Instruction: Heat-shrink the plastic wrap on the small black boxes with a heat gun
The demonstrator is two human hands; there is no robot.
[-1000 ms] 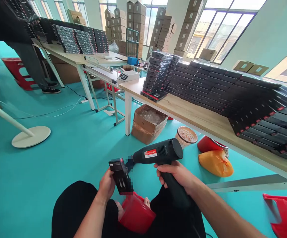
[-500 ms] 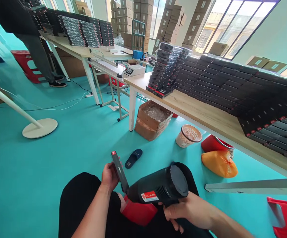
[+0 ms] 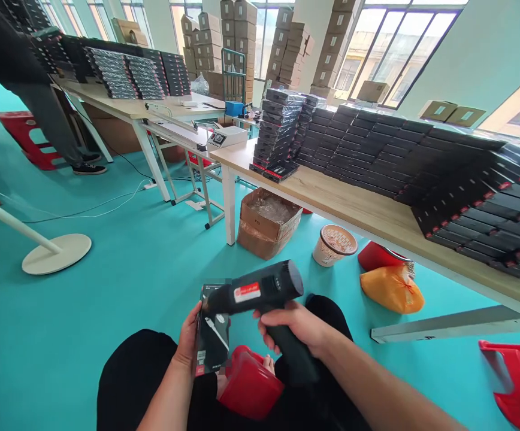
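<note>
My left hand (image 3: 190, 336) grips a flat black retail box (image 3: 214, 341) by its left edge. The box's broad face is turned up toward me and shows a picture of a white cable and plug. My right hand (image 3: 287, 323) is wrapped around the handle of a black heat gun (image 3: 260, 293) with a red and white label. The gun's nozzle points left and overlaps the upper part of the box in view; whether it touches cannot be told. Below the hands, between my knees, is a red plastic object (image 3: 253, 383).
A wooden-topped table (image 3: 345, 194) bears stacked black boxes (image 3: 377, 149). Beneath stand a carton (image 3: 266, 224), a basket (image 3: 334, 245) and an orange bag (image 3: 392, 288). A red stool (image 3: 516, 377) is at right, a white pole base (image 3: 57, 254) at left. Another person (image 3: 39, 102) stands far left.
The box has turned from its narrow side to its broad picture face. The heat gun has moved up and left, its nozzle now over the box's upper part. My view has shifted slightly.
</note>
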